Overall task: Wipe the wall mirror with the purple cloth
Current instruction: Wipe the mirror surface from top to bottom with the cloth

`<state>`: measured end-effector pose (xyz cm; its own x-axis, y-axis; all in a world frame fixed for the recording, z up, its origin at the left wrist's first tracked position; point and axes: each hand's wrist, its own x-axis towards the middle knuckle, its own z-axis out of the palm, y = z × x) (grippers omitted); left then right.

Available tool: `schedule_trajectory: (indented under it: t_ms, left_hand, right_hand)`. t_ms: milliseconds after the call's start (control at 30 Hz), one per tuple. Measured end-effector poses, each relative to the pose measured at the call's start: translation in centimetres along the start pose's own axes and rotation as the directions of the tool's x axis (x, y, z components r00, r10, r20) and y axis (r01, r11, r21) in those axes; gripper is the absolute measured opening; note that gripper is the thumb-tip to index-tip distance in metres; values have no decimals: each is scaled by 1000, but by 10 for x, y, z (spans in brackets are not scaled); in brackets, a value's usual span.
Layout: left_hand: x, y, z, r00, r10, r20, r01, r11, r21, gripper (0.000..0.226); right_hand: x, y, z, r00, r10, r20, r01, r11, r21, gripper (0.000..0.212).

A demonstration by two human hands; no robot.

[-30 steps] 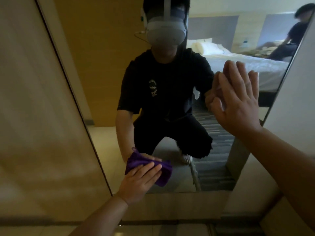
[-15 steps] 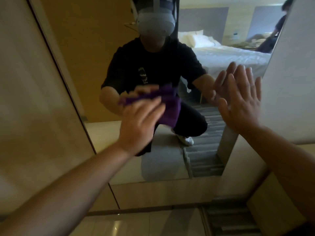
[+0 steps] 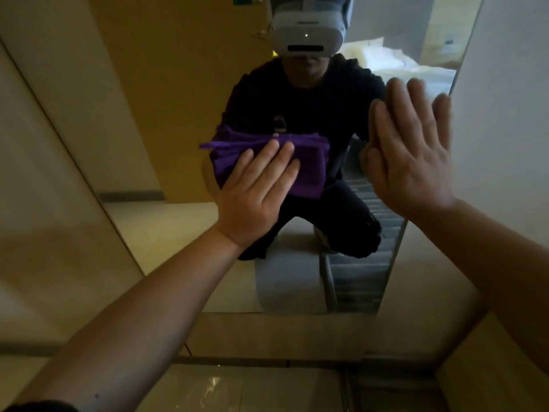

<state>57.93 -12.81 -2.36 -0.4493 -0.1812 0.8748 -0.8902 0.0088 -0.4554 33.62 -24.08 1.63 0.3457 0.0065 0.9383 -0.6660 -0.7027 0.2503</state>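
Beige wall panelling (image 3: 59,173) fills the left of the frame, beside the tall frameless wall mirror (image 3: 166,114) that runs through the centre. At mid-frame the left hand (image 3: 252,191) lies flat, fingers straight and together, pressing the bunched purple microfibre cloth (image 3: 309,168) against the glass without curling round it. The cloth sits under and just beyond the fingertips, towards the upper right of the hand, its long axis roughly level across the mirror. Unwiped-looking glass extends above it and to both sides, so the next stroke probably sweeps sideways or upward. To the right, the right hand (image 3: 413,153) is spread flat and empty, by the mirror's right edge; whether the palm touches the glass I cannot tell. No containers are in view.
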Motion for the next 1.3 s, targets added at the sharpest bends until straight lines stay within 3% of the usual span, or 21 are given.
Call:
schedule_trajectory:
  t_ms: [133,233,367,500,600,733,833,900,1000,1167,1300]
  left_hand:
    - [-54,30,10,999,-13,48,13,1000,-8,42]
    - [-109,53,5,980,8,198,-1,999,-32,46]
    - [-165,79,-13,884,68,463,-39,997,-73,44]
    - [-148,85,-29,837,29,546,61,987,-146,39]
    - [-94,75,-32,893,-37,449,143,968,-206,28]
    - [42,57,-29,986,-139,90,156,962,-225,27]
    - [140,43,-13,985,-125,-122,108,984,-143,31]
    - [171,39,6,991,-81,-106,75,995,-64,29]
    - [156,46,29,998,-37,-47,38,999,33,34]
    - [65,83,36,999,37,1,-37,999,-8,35]
    - [-38,120,44,980,109,164,-104,994,-41,42]
  right_hand:
    - [-2,1,8,999,1,-52,-1,1000,-17,49]
    - [-3,-1,5,999,14,-37,-13,1000,10,48]
    - [-1,-4,-4,999,34,13,-34,999,30,47]
    - [1,0,-20,998,27,58,-32,995,96,46]
    - [-3,18,-34,995,98,27,-101,988,114,49]
    - [-7,53,-37,964,255,79,-260,963,71,52]
    - [-19,75,-25,955,266,132,-271,962,21,53]
    - [-25,86,-15,969,217,114,-214,976,-37,52]
    - [-29,93,0,984,180,6,-178,980,-86,51]
    - [-33,97,9,989,124,-75,-132,985,-108,53]
    - [-35,97,11,987,126,-101,-137,985,-109,57]
